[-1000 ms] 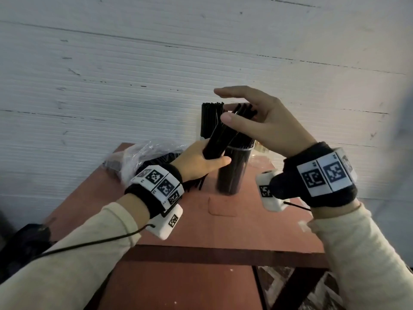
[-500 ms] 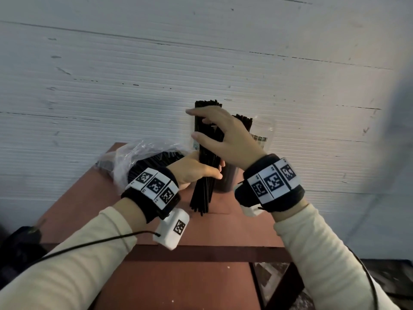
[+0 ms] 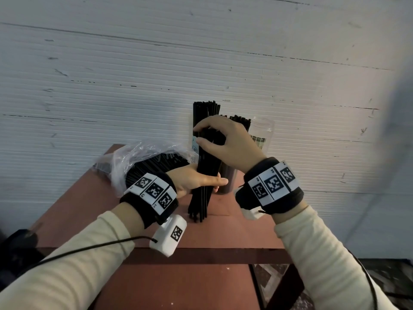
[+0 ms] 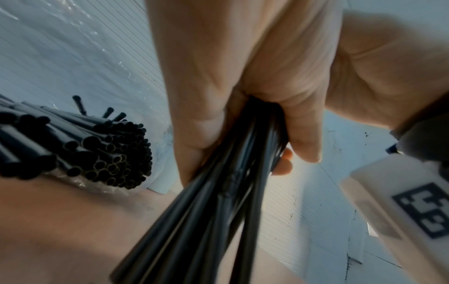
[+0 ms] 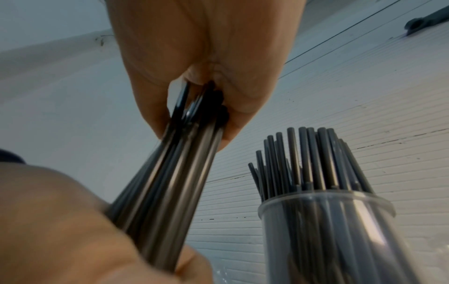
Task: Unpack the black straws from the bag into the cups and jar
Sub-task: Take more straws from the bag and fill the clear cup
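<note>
A bundle of black straws (image 3: 207, 162) stands upright, its lower ends on the red-brown table (image 3: 234, 233). My left hand (image 3: 201, 182) grips the bundle low down, fingers wrapped round it (image 4: 218, 211). My right hand (image 3: 212, 139) holds the bundle's upper part between curled fingers and thumb (image 5: 194, 119). Just behind stand a cup with tall straws (image 3: 206, 107), a clear cup full of straws (image 3: 240, 121) (image 5: 328, 221), and a clear jar (image 3: 262, 135) that looks empty. The plastic bag (image 3: 145, 157) with more straws (image 4: 97, 149) lies to the left.
A white ribbed wall (image 3: 201, 63) rises directly behind the cups. The table's front edge (image 3: 201, 256) has a dark rail, with patterned floor (image 3: 268, 278) below on the right. A dark object (image 3: 17, 245) sits low at the left.
The bundle was tilted against the clear cup's rim; now it stands upright on the table in front. My right hand came down from open above the tops to hold its upper part.
</note>
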### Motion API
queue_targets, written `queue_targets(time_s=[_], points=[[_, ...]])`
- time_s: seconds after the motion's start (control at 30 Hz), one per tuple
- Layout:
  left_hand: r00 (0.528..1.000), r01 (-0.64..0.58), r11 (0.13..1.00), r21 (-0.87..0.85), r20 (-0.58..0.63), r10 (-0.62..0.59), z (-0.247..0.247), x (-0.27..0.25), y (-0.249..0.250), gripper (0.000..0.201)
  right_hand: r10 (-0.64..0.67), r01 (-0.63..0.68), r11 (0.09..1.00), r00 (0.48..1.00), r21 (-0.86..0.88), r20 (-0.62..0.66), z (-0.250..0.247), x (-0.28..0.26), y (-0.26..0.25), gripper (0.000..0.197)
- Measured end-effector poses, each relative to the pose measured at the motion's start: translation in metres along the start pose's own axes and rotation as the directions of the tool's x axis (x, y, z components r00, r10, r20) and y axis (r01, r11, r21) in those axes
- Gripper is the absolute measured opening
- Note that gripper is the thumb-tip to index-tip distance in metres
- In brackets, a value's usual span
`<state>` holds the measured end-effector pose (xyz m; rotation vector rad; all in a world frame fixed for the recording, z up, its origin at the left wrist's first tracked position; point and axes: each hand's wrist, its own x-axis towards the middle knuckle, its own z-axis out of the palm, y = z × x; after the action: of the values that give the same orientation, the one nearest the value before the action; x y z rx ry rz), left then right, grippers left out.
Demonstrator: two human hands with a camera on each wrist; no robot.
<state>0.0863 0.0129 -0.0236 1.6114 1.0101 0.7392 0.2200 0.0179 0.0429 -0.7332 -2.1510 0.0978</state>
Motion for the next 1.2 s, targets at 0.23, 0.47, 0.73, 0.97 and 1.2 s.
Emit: queue_targets(time_s=[0.23,0.47,0.73,0.97,1.2], points=[[0.99,0.11,0.987,0.118,0.077,-0.119,-0.004,-0.001,-0.009,0.016,0.033,-0.032,0.999,0.999,-0.015,0.02,0.001,-0.002,0.003,0.017],[1.0,-0.022,0.989,0.147,-0.013,0.025,-0.003,-0.009,-0.004,0.032,0.102,-0.101,0.994,0.994,0.04,-0.029,-0.014,-0.006,-0.002,0.036],[0.962,-0.196,0.956,0.218,0.231,0.144,-0.006,-0.035,0.035,0.027,0.212,-0.283,0.928,0.936,0.243,0.28,-0.028,-0.025,-0.009,0.061],[0.949,-0.196,0.972,0.13,0.276,0.154,0.004,-0.027,0.031,0.006,0.13,-0.228,0.913,0.948,0.337,0.289,-0.019,-0.025,-0.014,0.014],[0.849,-0.318,0.944,0.089,-0.417,0.325,0.003,0.013,0.023,0.09,0.354,-0.233,0.839,0.92,0.492,-0.169,-0.066,0.01,0.014,0.012]])
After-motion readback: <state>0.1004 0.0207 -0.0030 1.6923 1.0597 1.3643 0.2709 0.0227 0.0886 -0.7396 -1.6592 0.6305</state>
